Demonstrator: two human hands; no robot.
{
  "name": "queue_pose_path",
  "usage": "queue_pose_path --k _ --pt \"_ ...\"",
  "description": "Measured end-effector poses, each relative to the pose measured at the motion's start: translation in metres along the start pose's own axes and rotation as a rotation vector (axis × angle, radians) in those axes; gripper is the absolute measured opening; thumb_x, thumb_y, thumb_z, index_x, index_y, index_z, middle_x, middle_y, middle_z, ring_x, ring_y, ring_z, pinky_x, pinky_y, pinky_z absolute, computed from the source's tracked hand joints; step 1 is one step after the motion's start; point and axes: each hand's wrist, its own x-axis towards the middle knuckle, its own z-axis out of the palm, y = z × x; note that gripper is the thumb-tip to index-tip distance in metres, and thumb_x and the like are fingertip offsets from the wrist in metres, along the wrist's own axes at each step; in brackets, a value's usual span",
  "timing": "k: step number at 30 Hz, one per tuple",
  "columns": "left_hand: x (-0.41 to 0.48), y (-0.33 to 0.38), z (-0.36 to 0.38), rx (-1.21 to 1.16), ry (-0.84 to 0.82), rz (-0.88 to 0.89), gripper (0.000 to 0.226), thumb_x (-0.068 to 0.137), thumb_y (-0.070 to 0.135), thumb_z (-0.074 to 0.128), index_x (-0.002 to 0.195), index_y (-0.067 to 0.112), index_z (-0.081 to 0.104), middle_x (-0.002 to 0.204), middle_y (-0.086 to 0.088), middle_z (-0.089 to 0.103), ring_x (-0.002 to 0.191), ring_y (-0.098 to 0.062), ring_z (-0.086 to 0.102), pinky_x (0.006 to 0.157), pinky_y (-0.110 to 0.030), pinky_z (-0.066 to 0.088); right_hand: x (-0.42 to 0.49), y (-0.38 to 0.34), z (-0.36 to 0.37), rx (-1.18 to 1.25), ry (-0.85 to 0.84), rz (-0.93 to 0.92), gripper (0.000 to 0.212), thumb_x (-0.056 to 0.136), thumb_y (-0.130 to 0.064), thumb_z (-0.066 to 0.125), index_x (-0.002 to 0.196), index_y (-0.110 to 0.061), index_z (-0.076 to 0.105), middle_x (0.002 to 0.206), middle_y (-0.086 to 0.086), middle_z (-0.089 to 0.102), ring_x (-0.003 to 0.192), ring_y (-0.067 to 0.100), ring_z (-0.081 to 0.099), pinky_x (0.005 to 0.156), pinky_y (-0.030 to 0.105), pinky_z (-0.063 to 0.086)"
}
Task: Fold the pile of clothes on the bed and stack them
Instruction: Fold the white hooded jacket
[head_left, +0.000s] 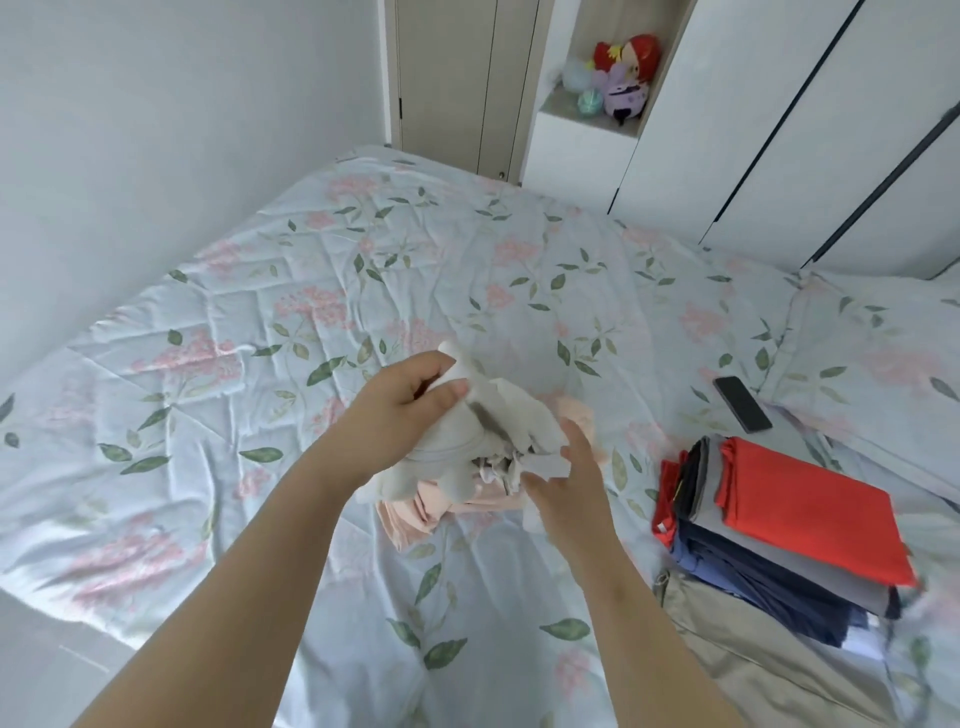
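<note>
My left hand (410, 400) grips the top of a crumpled white garment (498, 421) and holds it up over the middle of the bed (363, 270). My right hand (566, 478) pinches a lower edge of the same white garment between thumb and fingers. Under it lies a peach-pink garment (415, 514), loosely bunched on the floral cover. To the right sits a stack of folded clothes (789, 540) with a red piece on top, grey and navy pieces below, and a beige one at the bottom.
A black phone (742, 404) lies on the bed beyond the stack, near a floral pillow (883, 358). White wardrobe doors (831, 130) line the far right. A shelf nook holds plush toys (623, 73). A wall borders the bed on the left.
</note>
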Motion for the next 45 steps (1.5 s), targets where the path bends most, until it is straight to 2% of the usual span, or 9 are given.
queue_pose_path --k 8,16,20,25,30,33,37,41,45 --pt "-0.036 0.032 -0.007 -0.397 0.074 -0.027 0.022 0.081 0.04 0.055 0.068 0.026 0.066 0.07 0.001 0.064 0.064 -0.015 0.057 0.058 -0.025 0.045 0.0 0.026 0.005 -0.279 0.021 -0.03 0.077 0.075 -0.034 0.067 0.142 -0.031 0.03 0.138 0.003 0.044 0.126 0.026 0.043 0.101 0.044 0.04" --pt "-0.045 0.032 -0.011 -0.698 0.133 -0.057 0.026 0.087 0.033 0.055 0.081 0.013 0.07 0.077 -0.008 0.071 0.069 -0.019 0.069 0.058 -0.026 0.056 0.005 0.087 0.026 -0.411 -0.084 0.216 0.08 0.076 -0.043 0.06 0.144 -0.033 0.018 0.14 0.003 0.042 0.12 0.034 0.047 0.096 0.046 0.041" --pt "-0.044 0.031 -0.018 -0.75 0.156 -0.062 0.026 0.087 0.032 0.054 0.078 0.015 0.072 0.077 -0.007 0.071 0.07 -0.018 0.07 0.059 -0.026 0.056 0.002 0.102 0.033 -0.364 -0.055 0.247 0.023 0.093 -0.03 0.047 0.113 -0.019 0.047 0.11 0.006 0.057 0.103 0.031 0.053 0.09 0.041 0.044" --pt "-0.039 0.019 -0.022 -0.407 0.138 -0.117 0.048 0.086 0.039 0.063 0.082 -0.009 0.056 0.07 -0.013 0.056 0.063 -0.021 0.054 0.059 -0.026 0.047 0.0 0.067 0.026 0.103 0.174 0.139 0.008 0.098 -0.014 0.041 0.098 -0.009 0.048 0.08 -0.002 0.049 0.083 0.023 0.051 0.07 0.031 0.037" --pt "-0.026 -0.013 -0.018 0.434 -0.041 -0.256 0.036 0.091 0.033 0.059 0.063 0.013 0.049 0.06 0.007 0.045 0.056 -0.009 0.044 0.055 -0.018 0.033 0.003 -0.015 -0.022 0.37 0.238 -0.072 0.012 0.098 -0.016 0.043 0.098 -0.022 0.054 0.091 -0.007 0.055 0.087 0.014 0.052 0.078 0.03 0.042" --pt "-0.014 -0.011 -0.003 0.32 -0.048 -0.225 0.008 0.09 0.029 0.062 0.098 0.028 0.06 0.095 0.007 0.059 0.09 -0.013 0.057 0.075 -0.018 0.043 -0.004 -0.058 -0.043 0.426 0.151 -0.219 0.019 0.097 -0.017 0.048 0.09 -0.029 0.061 0.092 -0.006 0.064 0.086 0.013 0.06 0.079 0.031 0.049" --pt "0.005 0.001 0.015 0.165 -0.29 -0.104 0.048 0.089 0.034 0.063 0.133 0.033 0.043 0.131 0.018 0.04 0.119 0.001 0.039 0.102 -0.023 0.034 -0.021 -0.092 -0.059 0.442 -0.006 -0.344 0.024 0.095 -0.013 0.05 0.086 -0.028 0.067 0.086 -0.008 0.069 0.082 0.01 0.065 0.072 0.026 0.051" --pt "0.012 0.015 0.02 0.001 -0.29 -0.087 0.023 0.095 0.023 0.055 0.074 0.014 0.053 0.068 0.005 0.047 0.055 -0.003 0.043 0.057 -0.018 0.036 -0.026 -0.104 -0.08 0.564 0.092 -0.354 0.02 0.094 -0.02 0.054 0.084 -0.03 0.068 0.08 -0.012 0.07 0.076 0.006 0.066 0.066 0.023 0.052" --pt "0.016 0.02 0.019 -0.297 -0.129 -0.132 0.022 0.097 0.02 0.051 0.076 0.01 0.05 0.067 -0.003 0.045 0.059 -0.014 0.04 0.052 -0.024 0.032 -0.016 -0.09 -0.095 0.358 0.275 -0.295 0.01 0.093 -0.028 0.057 0.086 -0.026 0.064 0.086 -0.008 0.066 0.079 0.012 0.06 0.067 0.024 0.045"
